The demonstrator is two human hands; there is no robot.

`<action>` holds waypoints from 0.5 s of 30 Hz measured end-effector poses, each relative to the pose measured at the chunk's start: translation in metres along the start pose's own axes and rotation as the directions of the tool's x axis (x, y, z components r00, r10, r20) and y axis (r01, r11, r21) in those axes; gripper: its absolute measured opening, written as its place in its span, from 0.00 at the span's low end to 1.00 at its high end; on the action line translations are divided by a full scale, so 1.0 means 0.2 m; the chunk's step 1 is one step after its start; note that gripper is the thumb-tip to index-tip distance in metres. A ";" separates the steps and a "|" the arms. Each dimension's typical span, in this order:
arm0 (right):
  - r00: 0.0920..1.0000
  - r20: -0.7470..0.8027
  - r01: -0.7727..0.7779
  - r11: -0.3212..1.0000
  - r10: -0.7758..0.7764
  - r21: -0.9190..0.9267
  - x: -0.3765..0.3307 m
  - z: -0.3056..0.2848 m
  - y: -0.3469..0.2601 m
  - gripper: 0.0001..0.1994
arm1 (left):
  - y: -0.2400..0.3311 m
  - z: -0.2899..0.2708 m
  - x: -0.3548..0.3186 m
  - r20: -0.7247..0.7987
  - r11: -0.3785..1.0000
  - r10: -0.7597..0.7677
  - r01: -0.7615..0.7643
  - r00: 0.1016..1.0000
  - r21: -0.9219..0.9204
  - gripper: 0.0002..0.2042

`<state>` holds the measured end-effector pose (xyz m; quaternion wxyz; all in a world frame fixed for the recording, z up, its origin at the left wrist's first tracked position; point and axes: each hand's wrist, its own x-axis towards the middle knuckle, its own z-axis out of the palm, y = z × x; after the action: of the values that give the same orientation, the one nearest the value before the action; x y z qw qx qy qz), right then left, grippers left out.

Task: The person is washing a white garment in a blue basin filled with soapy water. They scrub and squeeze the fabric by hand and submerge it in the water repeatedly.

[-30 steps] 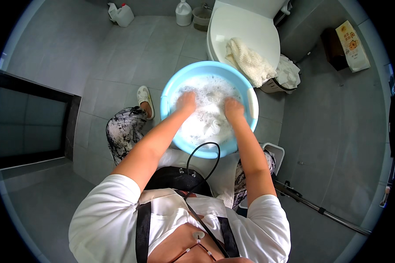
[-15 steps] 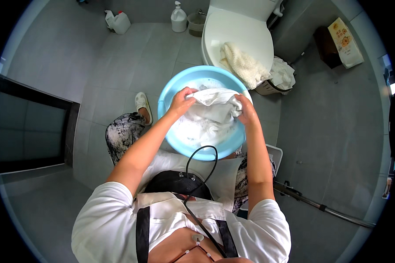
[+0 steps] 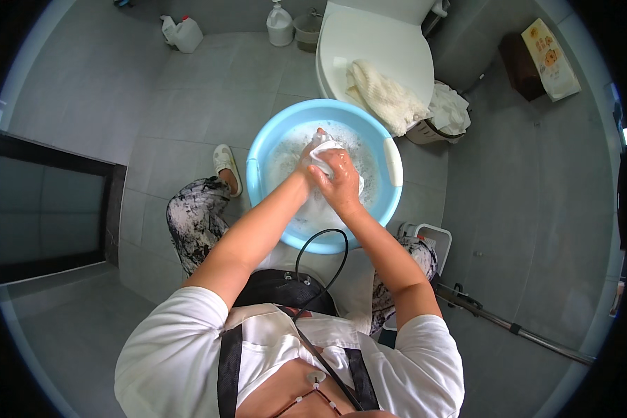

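A bunched white cloth (image 3: pixel 322 150) is gathered between my two hands, over soapy water in a light blue basin (image 3: pixel 256 143). My left hand (image 3: pixel 305 166) is closed on the cloth from the left, its fingers partly hidden behind the fabric. Pressed against it from the right, my right hand (image 3: pixel 340 182) has its fingers curled over the same cloth. A pale part of the cloth shows beside and below my right hand. White suds (image 3: pixel 283 155) float around both hands. The basin stands in front of my knees, with a white grip on its right rim.
Behind the basin is a white toilet (image 3: pixel 369 42) with a cream knitted cloth (image 3: pixel 383 94) on its lid. A basket (image 3: pixel 425 134) of white fabric stands beside it. Bottles (image 3: pixel 280 26) and a jug (image 3: pixel 183 35) line the back wall. A black cable (image 3: pixel 345 252) loops over the basin's near rim.
My hands have come together at the basin's middle. The cloth, spread between them before, is now bunched up in both. The right hand has moved left, off the basin's right side.
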<state>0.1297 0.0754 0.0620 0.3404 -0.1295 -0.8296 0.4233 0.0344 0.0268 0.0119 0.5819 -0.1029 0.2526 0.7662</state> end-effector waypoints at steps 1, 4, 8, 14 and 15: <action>0.998 0.025 0.063 0.997 -0.062 -0.044 -0.01 0.00 0.00 0.13 | -0.02 -0.03 0.03 0.129 0.999 -0.009 0.015 0.992 -0.042 0.21; 0.977 -0.099 -0.200 0.970 0.187 -0.138 0.04 -0.02 0.17 0.09 | -0.11 0.11 0.00 -0.259 0.992 0.129 -0.122 0.957 0.044 0.15; 0.981 -0.143 -0.148 0.982 0.131 -0.119 0.03 0.04 0.14 0.08 | -0.06 0.17 -0.06 -0.378 0.983 0.153 -0.100 0.913 0.156 0.13; 0.994 -0.069 -0.096 0.969 0.082 -0.229 0.06 0.03 0.05 0.07 | -0.10 0.14 -0.08 -0.354 0.984 0.153 -0.108 0.923 0.144 0.14; 0.975 -0.040 -0.223 0.938 0.220 -0.266 0.09 0.00 0.10 0.09 | -0.14 0.10 -0.06 -0.335 0.980 0.150 -0.096 0.930 0.172 0.14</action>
<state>0.1143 0.0967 0.0544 0.2738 -0.2691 -0.8577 0.3420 0.0676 0.0317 0.0264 0.4853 -0.1753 0.4151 0.7493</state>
